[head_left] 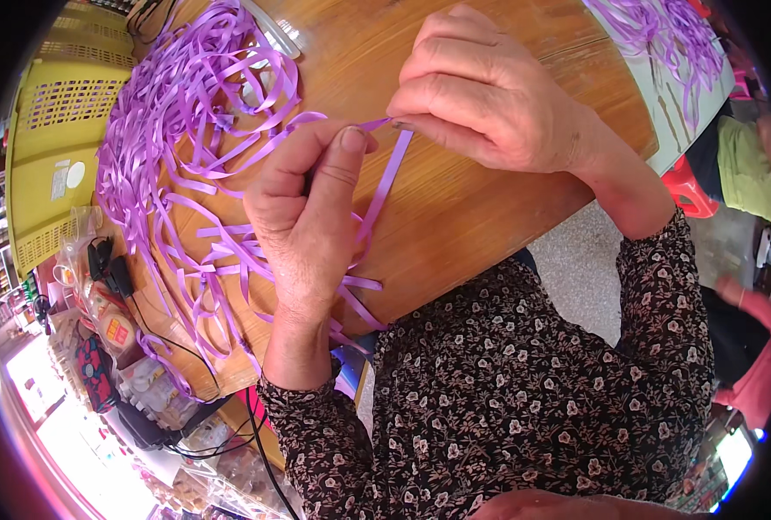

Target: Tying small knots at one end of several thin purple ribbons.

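Observation:
A narrow purple ribbon (387, 184) runs between my two hands above the wooden table (489, 221). My left hand (307, 195) is closed, with the ribbon pinched between thumb and curled forefinger. To its right, my right hand (485, 95) pinches the same ribbon at thumb and fingertip, its other fingers curled in. A short stretch of ribbon spans the gap, and one length hangs down from the right fingertips behind my left hand. Beyond my left hand lies a large tangled heap of purple ribbons (165, 121), with loose ends trailing toward the table's near edge.
A yellow plastic crate (69, 113) stands at the far left. Bagged items and black cables (113, 269) crowd the left edge. More purple ribbons (663, 43) lie on a pale surface at the far right. A red stool (690, 189) and other people (758, 347) are on the right.

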Available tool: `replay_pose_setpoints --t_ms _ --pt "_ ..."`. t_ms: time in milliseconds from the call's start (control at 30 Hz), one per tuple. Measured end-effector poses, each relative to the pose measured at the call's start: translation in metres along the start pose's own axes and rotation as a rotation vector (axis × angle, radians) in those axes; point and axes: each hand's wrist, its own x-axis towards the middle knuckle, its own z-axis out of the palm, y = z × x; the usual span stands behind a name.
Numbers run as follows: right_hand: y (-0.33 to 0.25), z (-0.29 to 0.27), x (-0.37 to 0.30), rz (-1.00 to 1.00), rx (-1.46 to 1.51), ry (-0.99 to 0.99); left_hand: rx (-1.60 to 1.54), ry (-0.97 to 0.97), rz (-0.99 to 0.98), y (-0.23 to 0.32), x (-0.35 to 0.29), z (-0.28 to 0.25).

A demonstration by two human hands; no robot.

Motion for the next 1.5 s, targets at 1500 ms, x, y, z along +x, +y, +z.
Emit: replay_pose_setpoints --t_ms 1500 --pt "0.105 -0.039 -0.039 0.522 0.941 0.787 -0.201 0.151 0.048 0.003 -0.012 -0.09"
